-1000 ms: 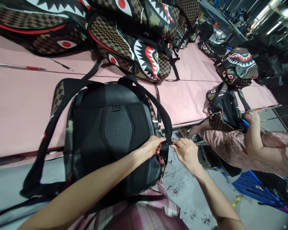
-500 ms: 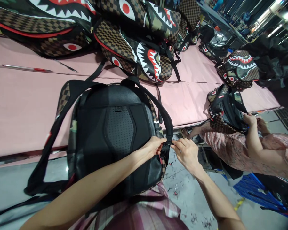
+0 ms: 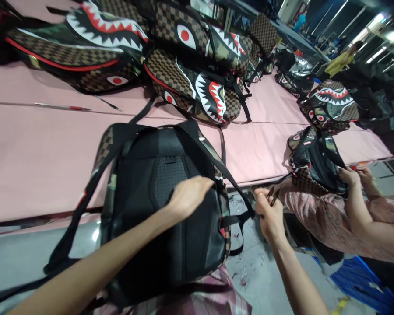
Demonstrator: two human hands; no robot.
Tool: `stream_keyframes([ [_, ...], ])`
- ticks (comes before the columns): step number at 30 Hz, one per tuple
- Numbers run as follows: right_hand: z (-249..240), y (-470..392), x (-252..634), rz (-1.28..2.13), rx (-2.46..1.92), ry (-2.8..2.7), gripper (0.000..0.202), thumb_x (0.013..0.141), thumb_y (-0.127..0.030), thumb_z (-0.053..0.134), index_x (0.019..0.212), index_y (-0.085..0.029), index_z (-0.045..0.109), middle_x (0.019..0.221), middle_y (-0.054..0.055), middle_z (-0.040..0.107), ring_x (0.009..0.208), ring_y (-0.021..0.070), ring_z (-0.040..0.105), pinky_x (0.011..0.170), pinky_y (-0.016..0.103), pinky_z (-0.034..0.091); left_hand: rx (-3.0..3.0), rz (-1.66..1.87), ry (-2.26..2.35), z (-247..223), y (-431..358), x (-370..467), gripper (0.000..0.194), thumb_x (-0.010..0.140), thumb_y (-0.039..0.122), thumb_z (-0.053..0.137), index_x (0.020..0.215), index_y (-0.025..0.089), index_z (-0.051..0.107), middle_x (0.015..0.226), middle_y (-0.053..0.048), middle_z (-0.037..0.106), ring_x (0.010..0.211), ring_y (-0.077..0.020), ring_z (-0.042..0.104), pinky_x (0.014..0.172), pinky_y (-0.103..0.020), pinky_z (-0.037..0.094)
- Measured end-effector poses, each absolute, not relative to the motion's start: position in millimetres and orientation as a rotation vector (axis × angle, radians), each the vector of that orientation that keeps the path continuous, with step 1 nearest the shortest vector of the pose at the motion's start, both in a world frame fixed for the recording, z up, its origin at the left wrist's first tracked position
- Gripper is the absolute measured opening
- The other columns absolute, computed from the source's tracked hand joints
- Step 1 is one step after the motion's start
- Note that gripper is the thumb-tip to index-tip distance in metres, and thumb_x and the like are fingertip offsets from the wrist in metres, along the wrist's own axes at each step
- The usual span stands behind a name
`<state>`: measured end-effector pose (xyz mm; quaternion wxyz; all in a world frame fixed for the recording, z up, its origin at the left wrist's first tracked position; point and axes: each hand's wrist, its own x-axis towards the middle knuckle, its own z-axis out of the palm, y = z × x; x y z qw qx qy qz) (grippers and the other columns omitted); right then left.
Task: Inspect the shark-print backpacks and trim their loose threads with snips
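A black backpack lies with its padded back panel facing up, at the table's front edge and over my lap. Its right shoulder strap arches out past the bag's right side to a buckle end near my right hand. My left hand is over the right part of the panel, blurred, its fingertips near the strap and largely hidden. My right hand is closed around small dark snips, whose blades point up, just right of the strap end.
Shark-face checkered backpacks are piled at the table's back. A pointed tool lies on the pink table at left. At right, a person's hands hold another backpack. Thread scraps litter the floor.
My hands have parted: the left moved up and left off the strap end, the right moved away to the right. The snips now show, and the strap hangs looser. The view has shifted.
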<state>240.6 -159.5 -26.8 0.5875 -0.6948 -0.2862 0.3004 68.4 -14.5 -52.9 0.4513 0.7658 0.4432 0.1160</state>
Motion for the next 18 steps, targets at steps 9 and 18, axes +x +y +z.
stream_keyframes([
  [9,-44,-2,105,0.757,-1.687,-1.650,0.021,0.092,-0.023,0.042,0.092,-0.018,0.062,0.096,0.004,0.063,0.086,0.0134,0.054,0.079,0.024,0.040,2.215,0.355,1.426,-60,99,-10,0.027,0.087,0.027,0.041,0.089,0.017,0.066,0.093,-0.008,0.064,0.091,-0.0242,0.055,0.079,-0.030,0.037],
  [18,-25,58,179,0.606,-1.809,-2.465,0.026,0.090,-0.024,0.045,0.070,-0.014,0.059,0.062,0.000,0.057,0.058,0.0107,0.048,0.059,0.022,0.032,1.705,0.229,1.370,-55,143,-6,0.038,0.069,0.033,0.070,0.043,0.013,0.052,0.040,0.003,0.046,0.049,-0.0098,0.049,0.051,-0.020,0.032],
])
